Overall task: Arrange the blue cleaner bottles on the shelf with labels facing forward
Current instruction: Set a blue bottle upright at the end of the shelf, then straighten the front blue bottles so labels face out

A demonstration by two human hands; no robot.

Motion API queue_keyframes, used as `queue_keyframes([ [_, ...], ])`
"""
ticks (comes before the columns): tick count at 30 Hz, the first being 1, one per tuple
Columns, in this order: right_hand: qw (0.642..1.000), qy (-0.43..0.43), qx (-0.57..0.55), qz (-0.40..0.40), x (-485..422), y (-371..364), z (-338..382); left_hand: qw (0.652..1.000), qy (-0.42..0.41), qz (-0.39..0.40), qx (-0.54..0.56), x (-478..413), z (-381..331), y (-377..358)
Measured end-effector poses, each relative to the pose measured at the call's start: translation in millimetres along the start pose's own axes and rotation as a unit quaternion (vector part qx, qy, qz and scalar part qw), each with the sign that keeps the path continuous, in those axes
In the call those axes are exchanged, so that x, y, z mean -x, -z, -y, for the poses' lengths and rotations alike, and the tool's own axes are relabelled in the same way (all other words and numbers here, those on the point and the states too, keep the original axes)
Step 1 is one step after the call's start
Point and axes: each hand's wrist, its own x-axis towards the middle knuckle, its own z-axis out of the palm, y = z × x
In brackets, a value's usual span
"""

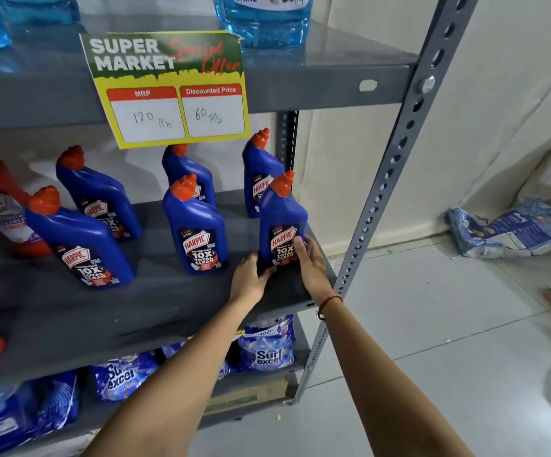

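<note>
Both hands (280,268) clasp bottle (282,225), base hidden

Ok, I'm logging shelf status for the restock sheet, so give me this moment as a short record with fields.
setting: grey metal shelf, price sign clipped above
blue bottles: six upright, two rows of three
labels: five face forward; the back middle bottle is mostly hidden
held bottle: front right bottle, standing on the shelf
left hand: at its lower left side
right hand: on its lower right, fingers over the label
</note>
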Motion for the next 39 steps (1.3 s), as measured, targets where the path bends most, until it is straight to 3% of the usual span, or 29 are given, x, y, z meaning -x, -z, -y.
queue_keyframes([
  [13,0.998,0.043,-0.036,-0.037,63.8,4.9,-16.8,0.998,-0.041,0.011,0.046,58.4,5.2,-0.4],
  [26,0.998,0.04,0.02,-0.035,73.6,6.7,-6.6,0.998,-0.047,0.011,0.029,58.8,4.3,0.9],
  [30,0.992,0.057,0.071,-0.092,93.1,3.0,-13.8,0.998,-0.037,0.008,0.058,66.4,7.3,0.3],
  [33,0.979,0.068,0.115,-0.153,119.5,-13.9,-28.4,0.99,-0.037,-0.038,0.131,78.6,18.3,15.5],
  [39,0.965,0.15,0.205,-0.06,128.6,-75.2,-22.6,0.958,-0.063,-0.207,0.189,76.0,43.5,75.9],
])
